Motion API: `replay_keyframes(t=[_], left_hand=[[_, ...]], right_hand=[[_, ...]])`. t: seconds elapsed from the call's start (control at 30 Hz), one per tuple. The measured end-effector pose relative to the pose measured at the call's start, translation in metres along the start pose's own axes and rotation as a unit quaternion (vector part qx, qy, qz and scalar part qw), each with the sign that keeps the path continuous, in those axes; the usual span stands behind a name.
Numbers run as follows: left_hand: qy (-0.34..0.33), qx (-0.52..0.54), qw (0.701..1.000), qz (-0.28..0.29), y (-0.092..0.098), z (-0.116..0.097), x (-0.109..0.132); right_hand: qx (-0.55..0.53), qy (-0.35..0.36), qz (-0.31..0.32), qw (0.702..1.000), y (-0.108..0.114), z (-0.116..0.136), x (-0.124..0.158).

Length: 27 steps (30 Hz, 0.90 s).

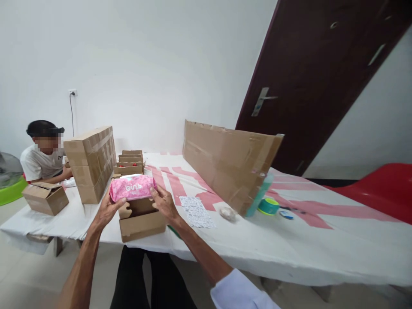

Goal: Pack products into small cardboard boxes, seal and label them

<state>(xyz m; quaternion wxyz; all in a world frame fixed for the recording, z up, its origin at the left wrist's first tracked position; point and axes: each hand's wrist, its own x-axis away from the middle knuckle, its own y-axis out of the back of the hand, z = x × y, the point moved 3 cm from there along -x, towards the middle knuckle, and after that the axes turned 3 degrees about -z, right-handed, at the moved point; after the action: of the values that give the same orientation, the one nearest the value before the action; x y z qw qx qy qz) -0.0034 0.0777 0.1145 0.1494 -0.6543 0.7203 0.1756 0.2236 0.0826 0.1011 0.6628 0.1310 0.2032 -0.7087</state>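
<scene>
A pink soft package (pixel 131 188) with white lettering, which looks like a pack of wipes, is held up between both hands. My left hand (pixel 109 209) grips its left end, thumb along the lower edge. The right end is pinched by my right hand (pixel 164 204), with the thumb on the front. Just below the package stands an open cardboard box (pixel 143 226) at the table's near edge. Its inside is partly hidden by the package and looks dark.
Taped cartons (pixel 93 167) are stacked at left, beside small open boxes (pixel 130 165) in a row. A large cardboard panel (pixel 230 161) stands upright at centre right. Near it are a label sheet (pixel 197 211) and tape rolls (pixel 268 206). Another person (pixel 45 152) sits at far left.
</scene>
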Motion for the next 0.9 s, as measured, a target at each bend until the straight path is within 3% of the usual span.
replay_keyframes(t=[0.2,0.63,0.77,0.9], left_hand=[[-0.052,-0.012,0.998,-0.018,-0.006,-0.039,0.000],[-0.090,-0.021,0.996,-0.009,-0.011,-0.079,0.006],[-0.098,-0.023,0.995,-0.015,-0.010,-0.086,0.007],[-0.056,-0.042,0.997,-0.029,-0.008,-0.076,0.002]], right_hand=[[0.025,0.043,-0.028,0.998,0.006,0.037,0.003],[0.036,0.077,-0.022,0.996,0.008,0.067,0.011],[0.039,0.096,-0.021,0.994,0.009,0.071,0.009],[0.050,0.128,-0.017,0.990,0.005,0.068,0.001]])
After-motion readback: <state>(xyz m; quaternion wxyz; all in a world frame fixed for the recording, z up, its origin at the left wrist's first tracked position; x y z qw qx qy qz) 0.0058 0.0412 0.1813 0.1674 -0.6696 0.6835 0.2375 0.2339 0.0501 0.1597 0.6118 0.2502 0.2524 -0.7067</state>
